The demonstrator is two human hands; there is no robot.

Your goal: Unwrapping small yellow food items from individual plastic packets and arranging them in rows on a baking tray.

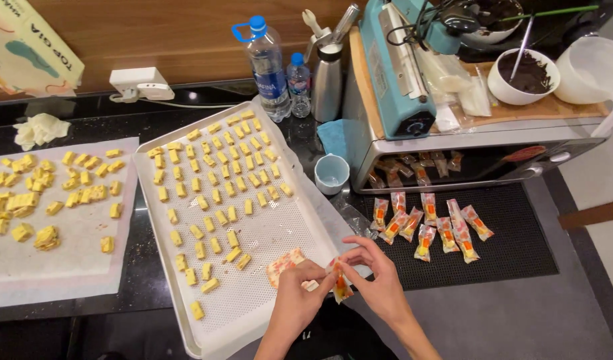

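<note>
Dark counter runs below a wooden wall, carrying a baking tray lined with a perforated mat and rows of small yellow candy pieces, with a sheet of paper bearing more pieces to the far left. At the near edge, the left hand and the right hand meet, their fingers pinched closed on a small clear wrapper with an orange print, held just off the tray's right rim. Wrapped candies lie on a black mat to the right, near a blue heat sealer atop a silver oven.
</note>
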